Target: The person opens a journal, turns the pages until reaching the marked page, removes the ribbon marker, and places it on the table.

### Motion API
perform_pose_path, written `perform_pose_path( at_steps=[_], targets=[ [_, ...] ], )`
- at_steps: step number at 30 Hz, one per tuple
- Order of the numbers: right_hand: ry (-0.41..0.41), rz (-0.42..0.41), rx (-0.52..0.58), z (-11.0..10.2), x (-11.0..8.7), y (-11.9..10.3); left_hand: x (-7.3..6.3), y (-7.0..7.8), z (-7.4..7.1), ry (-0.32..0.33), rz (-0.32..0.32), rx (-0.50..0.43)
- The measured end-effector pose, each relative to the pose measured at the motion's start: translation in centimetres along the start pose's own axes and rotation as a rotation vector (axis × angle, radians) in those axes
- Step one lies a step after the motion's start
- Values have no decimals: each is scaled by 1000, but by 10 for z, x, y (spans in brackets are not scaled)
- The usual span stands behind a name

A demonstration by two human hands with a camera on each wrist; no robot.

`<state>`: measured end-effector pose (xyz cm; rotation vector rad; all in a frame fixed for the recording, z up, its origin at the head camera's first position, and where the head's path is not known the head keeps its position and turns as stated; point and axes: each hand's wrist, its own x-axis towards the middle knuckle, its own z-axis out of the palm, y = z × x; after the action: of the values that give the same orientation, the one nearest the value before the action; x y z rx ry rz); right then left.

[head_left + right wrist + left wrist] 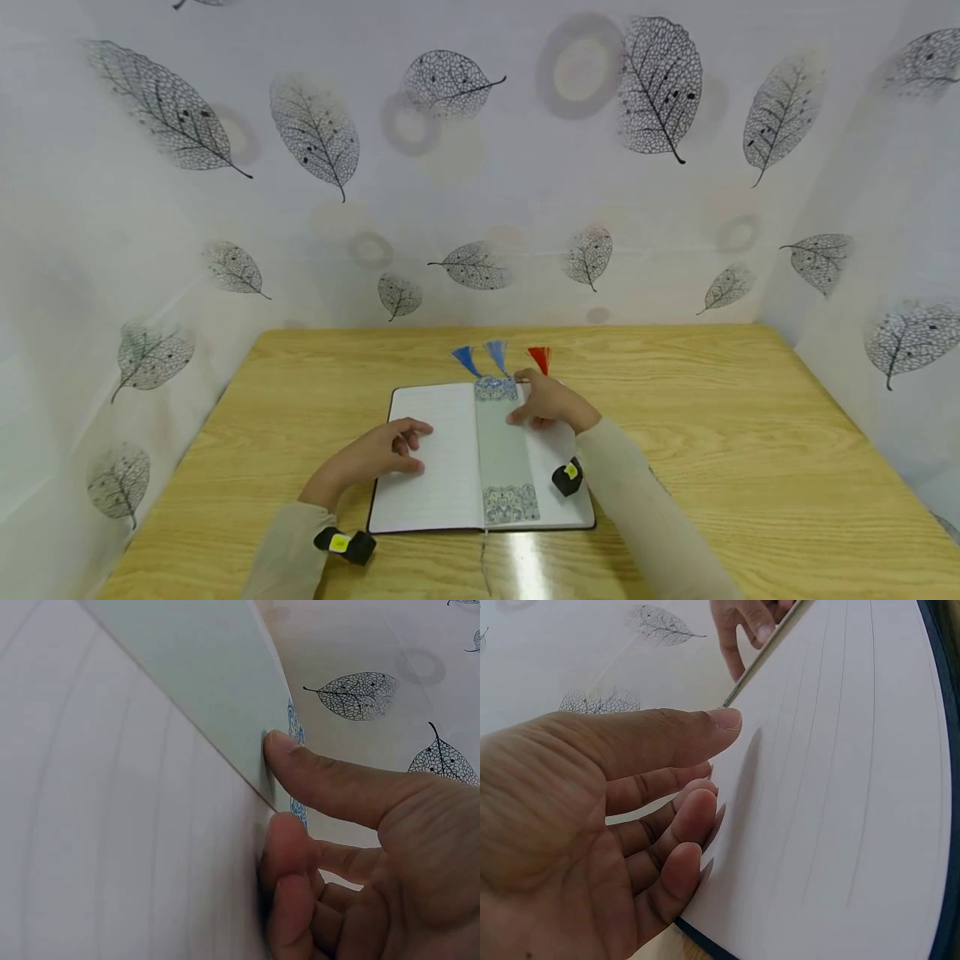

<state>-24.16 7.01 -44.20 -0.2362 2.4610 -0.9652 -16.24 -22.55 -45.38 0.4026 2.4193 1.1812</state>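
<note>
An open notebook point(438, 500) with lined white pages and a dark cover lies on the table. Along the inner side of its right page lies a pale green bookmark point(502, 446) with blue patterned ends. My right hand point(551, 402) is over the bookmark's upper part, index finger near the top corner. In the right wrist view the thumb point(289, 750) touches the green surface, while the other fingers bend by the page. My left hand point(371, 454) hovers or rests lightly at the left page, fingers loosely bent and holding nothing; contact is unclear.
Past the notebook's top edge stick out a dark blue tassel point(465, 360), a light blue tassel point(496, 356) and a red tassel point(539, 359). A thin ribbon point(484, 558) trails from the bottom of the spine. Leaf-printed cloth surrounds the wooden table point(712, 417).
</note>
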Motion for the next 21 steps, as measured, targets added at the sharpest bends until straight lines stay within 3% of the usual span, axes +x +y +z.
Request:
perform_pose_path(
  at_steps=[14, 21],
  targets=[
    [54, 7, 26, 4, -4, -2, 0, 0, 2, 7, -7, 5],
    [102, -61, 47, 10, -5, -1, 1, -4, 1, 9, 10, 11]
  ],
)
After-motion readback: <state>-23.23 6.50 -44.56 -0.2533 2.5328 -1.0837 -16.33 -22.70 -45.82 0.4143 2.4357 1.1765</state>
